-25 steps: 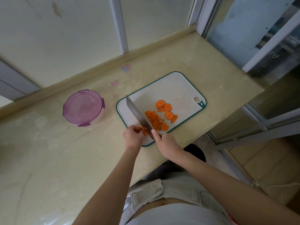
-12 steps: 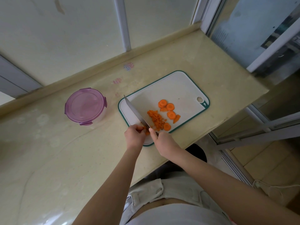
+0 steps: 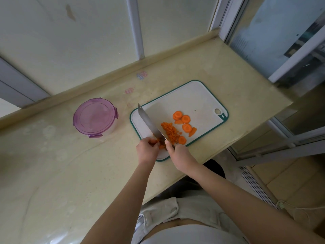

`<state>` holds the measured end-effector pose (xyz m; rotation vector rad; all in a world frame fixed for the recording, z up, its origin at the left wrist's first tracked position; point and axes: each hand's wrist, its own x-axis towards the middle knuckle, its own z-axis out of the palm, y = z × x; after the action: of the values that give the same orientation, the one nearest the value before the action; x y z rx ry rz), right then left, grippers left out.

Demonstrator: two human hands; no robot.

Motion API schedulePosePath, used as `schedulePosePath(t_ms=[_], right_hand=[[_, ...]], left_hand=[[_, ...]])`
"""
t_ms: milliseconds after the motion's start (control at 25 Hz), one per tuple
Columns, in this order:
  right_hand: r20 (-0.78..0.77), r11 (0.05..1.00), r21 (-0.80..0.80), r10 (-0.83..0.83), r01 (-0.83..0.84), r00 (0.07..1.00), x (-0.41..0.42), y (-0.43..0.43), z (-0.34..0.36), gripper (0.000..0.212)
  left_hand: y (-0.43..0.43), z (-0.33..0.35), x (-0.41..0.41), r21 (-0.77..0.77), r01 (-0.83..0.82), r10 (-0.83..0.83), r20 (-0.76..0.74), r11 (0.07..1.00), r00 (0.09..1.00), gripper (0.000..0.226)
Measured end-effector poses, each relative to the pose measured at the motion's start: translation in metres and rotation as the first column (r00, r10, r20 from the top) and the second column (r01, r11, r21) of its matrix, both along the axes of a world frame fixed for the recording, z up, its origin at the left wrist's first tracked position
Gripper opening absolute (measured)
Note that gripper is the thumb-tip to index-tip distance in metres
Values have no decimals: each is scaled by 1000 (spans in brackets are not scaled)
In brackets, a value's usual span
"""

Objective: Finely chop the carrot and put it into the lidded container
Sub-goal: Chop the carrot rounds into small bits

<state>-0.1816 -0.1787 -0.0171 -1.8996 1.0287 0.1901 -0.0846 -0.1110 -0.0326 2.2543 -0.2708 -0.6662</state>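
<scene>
We note: L hand (image 3: 147, 150) fingers curled, pinching carrot bit (image 3: 161, 147) at its 3 o'clock. R hand (image 3: 178, 152) grips knife (image 3: 150, 123), blade pointing 11 o'clock.

- The knife's (image 3: 150, 125) handle is buried inside the right hand (image 3: 181, 154); only the blade shows.
- The carrot piece (image 3: 161, 147) under the left hand (image 3: 146, 150) is mostly covered by curled fingers, so its shape cannot be told.
- The cutting board's (image 3: 193, 97) near corner lies behind both hands.
- The lidded container's (image 3: 95, 118) purple lid hides the inside.
- The tabletop (image 3: 52, 173) runs off the left and bottom edges.
</scene>
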Motion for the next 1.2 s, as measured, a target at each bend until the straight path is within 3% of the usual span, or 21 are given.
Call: schedulePosePath(t_ms=[160, 320, 1000, 1200], right_hand=[[26, 998, 65, -5, 3, 1000, -3, -3, 2, 43], [-10, 1000, -21, 0, 0, 1000, 0, -1, 0, 56], [99, 999, 2, -34, 34, 994, -13, -3, 10, 54], [38, 1000, 10, -13, 13, 999, -15, 3, 6, 59]], left_hand=[[2, 0, -1, -43, 2, -3, -15, 999, 1000, 3], [5, 1, -4, -53, -40, 39, -6, 998, 999, 17], [1, 0, -4, 26, -125, 126, -74, 992, 989, 8], [1, 0, -4, 22, -130, 131, -74, 991, 989, 8]])
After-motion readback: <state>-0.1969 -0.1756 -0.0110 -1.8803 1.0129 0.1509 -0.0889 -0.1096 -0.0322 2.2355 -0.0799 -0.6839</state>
